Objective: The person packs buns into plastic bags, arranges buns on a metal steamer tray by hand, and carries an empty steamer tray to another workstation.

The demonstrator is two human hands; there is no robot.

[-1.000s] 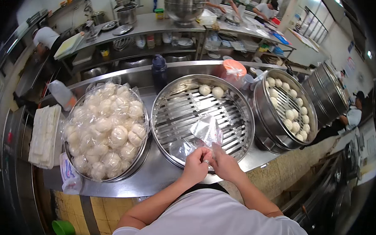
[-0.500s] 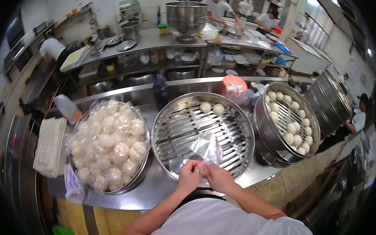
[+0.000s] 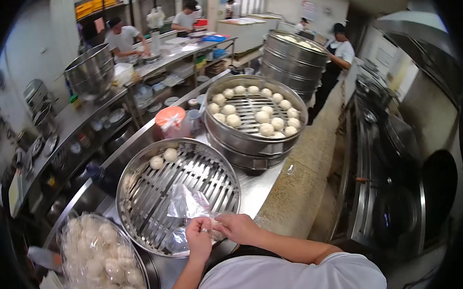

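A crinkled clear plastic bag (image 3: 187, 202) lies over the near part of a round metal steamer tray (image 3: 150, 207). At the tray's near rim, my left hand (image 3: 200, 238) pinches the plastic, a ring on one finger. Close beside it, my right hand (image 3: 239, 228) has its fingers closed on the same plastic; something pale shows between the hands, partly hidden. Two round white buns (image 3: 163, 158) sit side by side at the tray's far edge, away from both hands.
Many plastic-covered buns (image 3: 105, 258) fill a round container at lower left. Rightward stands a steamer (image 3: 252, 143) holding several buns, with stacked steamers (image 3: 292, 62) behind. An orange-lidded tub (image 3: 171, 122) stands beyond the tray. Woks and stoves (image 3: 387, 210) line the right; co-workers stand farther back.
My view has turned to the right, so the counter appears slanted and the stove area shows. Both hands stay together on the plastic bag; the right hand's fingers have shifted slightly.
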